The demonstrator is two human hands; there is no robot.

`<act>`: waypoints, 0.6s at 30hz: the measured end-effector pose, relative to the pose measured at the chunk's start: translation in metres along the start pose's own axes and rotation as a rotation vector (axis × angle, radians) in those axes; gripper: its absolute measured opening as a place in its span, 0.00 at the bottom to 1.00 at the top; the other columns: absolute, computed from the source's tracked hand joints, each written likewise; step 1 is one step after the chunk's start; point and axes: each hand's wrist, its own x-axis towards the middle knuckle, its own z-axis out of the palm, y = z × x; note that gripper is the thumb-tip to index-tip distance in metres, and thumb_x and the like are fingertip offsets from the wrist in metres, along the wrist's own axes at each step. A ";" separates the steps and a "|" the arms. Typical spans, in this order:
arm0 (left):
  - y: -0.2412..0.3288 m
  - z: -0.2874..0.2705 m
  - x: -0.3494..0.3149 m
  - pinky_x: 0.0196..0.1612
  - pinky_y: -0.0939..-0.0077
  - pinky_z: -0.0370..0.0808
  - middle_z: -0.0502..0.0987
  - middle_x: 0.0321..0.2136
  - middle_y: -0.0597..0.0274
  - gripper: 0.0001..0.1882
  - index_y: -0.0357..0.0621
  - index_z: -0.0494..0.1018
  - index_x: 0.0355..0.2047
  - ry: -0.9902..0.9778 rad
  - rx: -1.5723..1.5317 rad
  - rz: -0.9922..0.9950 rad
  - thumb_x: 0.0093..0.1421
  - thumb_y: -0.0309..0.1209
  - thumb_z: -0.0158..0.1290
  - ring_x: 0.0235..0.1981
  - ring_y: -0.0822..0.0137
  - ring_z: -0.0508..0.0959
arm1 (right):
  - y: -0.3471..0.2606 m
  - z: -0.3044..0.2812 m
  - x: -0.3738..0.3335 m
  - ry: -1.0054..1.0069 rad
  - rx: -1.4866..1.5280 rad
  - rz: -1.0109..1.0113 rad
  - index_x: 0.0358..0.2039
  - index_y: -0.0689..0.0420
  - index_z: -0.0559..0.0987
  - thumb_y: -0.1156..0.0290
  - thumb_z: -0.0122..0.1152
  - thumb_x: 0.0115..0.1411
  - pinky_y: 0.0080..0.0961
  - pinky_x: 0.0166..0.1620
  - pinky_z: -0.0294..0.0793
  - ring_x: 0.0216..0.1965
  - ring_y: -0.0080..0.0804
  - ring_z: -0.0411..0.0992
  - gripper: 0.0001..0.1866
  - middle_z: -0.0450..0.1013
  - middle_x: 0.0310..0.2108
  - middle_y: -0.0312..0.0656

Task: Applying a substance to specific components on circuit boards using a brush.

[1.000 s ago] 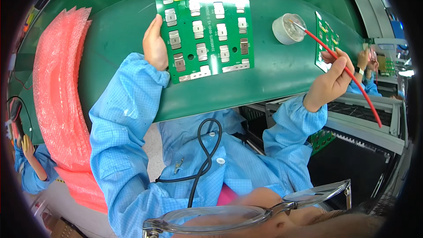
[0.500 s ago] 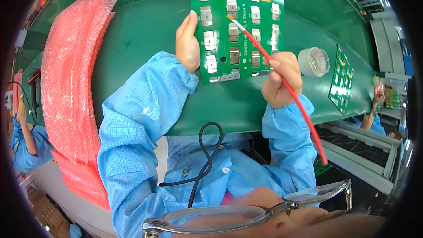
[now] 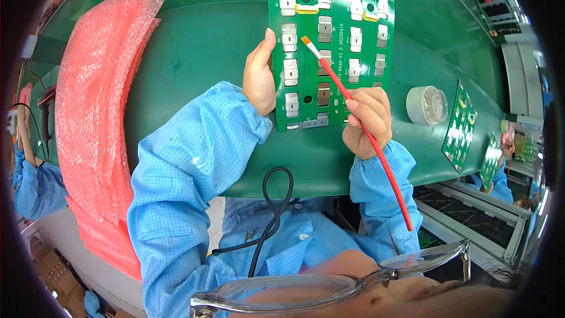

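Observation:
A green circuit board (image 3: 309,76) with rows of silver metal tabs and two small yellow parts is held over the green table. My left hand (image 3: 260,76) grips its left edge, with the thumb along that side and the other fingers mostly hidden. Between the fingers of my right hand (image 3: 368,122) is a thin red paintbrush (image 3: 333,76), its handle slanting down toward me. The orange-brown bristles are over the board, between the two left columns of tabs. Whether they touch the surface I cannot tell. The right hand is close to the board's lower right part.
A round whitish tub (image 3: 416,105) stands right of the board, beside another circuit board (image 3: 459,129). Pink bubble-wrap sheets (image 3: 100,106) are stacked at the left. A black cable (image 3: 266,182) loops at the table's front edge. Co-workers' blue sleeves (image 3: 38,191) show at both sides.
The brush tip has moved left across the board, from the second column of tabs toward the first. My left hand keeps its grip. The whole view has shifted slightly.

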 end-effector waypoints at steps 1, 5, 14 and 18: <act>0.000 -0.001 0.000 0.42 0.77 0.73 0.75 0.39 0.57 0.24 0.35 0.68 0.47 -0.002 -0.001 -0.004 0.67 0.45 0.37 0.37 0.70 0.76 | -0.001 0.001 0.001 -0.013 -0.015 0.008 0.39 0.61 0.71 0.75 0.60 0.54 0.29 0.27 0.69 0.29 0.39 0.70 0.12 0.73 0.33 0.46; -0.001 -0.004 0.002 0.44 0.76 0.71 0.75 0.40 0.57 0.24 0.35 0.68 0.47 -0.003 -0.010 0.014 0.67 0.45 0.37 0.39 0.69 0.74 | -0.001 0.002 0.002 -0.004 -0.018 0.004 0.39 0.61 0.72 0.75 0.61 0.53 0.29 0.28 0.69 0.30 0.39 0.70 0.13 0.73 0.34 0.45; 0.001 -0.008 0.003 0.50 0.63 0.71 0.70 0.48 0.54 0.26 0.42 0.61 0.54 -0.048 0.125 0.002 0.67 0.48 0.30 0.46 0.60 0.73 | -0.003 0.002 0.004 -0.020 -0.037 0.016 0.40 0.60 0.72 0.76 0.61 0.52 0.29 0.28 0.69 0.30 0.38 0.71 0.14 0.73 0.34 0.44; 0.002 -0.004 0.000 0.50 0.64 0.71 0.70 0.48 0.55 0.26 0.42 0.61 0.54 -0.036 0.114 -0.003 0.67 0.48 0.30 0.46 0.61 0.73 | -0.004 0.002 0.005 -0.027 -0.031 0.017 0.40 0.60 0.72 0.76 0.61 0.51 0.29 0.28 0.68 0.30 0.38 0.71 0.15 0.73 0.34 0.45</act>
